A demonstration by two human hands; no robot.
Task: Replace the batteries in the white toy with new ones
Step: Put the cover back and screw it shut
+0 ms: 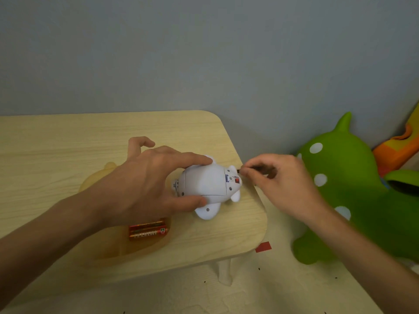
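Two hands at work, one step in hand: opening the battery cover.

1. White toy (208, 180): lies belly-up on the table (68, 141), towards its 3 o'clock edge. The underside shows small dark screw holes and a red switch (237, 180) at the 3 o'clock end.
2. Left hand (145, 184): clamps the white toy between forefinger on the far side and thumb on the near side. The other fingers are lifted and loosely bent.
3. Right hand (278, 182): pinches a thin dark tool (239, 170), with the tip touching or just short of the toy at its 2 o'clock. It is probably a small screwdriver, but it is too blurred to be sure.
4. Batteries (147, 230): a red and orange pack at the toy's 7 o'clock, lying on a clear orange tray (145, 245).
5. Green toy (353, 177): off the table at 3 o'clock and not needed.

Handling note, as a judgement: the cover appears to be in place, so the task is at an early stage. The left hand should press the rounded body flat so that it cannot roll. The tool should go squarely into a screw head, held upright and turned under light pressure, as small screws strip easily. Loosened screws would be safest in the tray, because the toy lies near the table edge.
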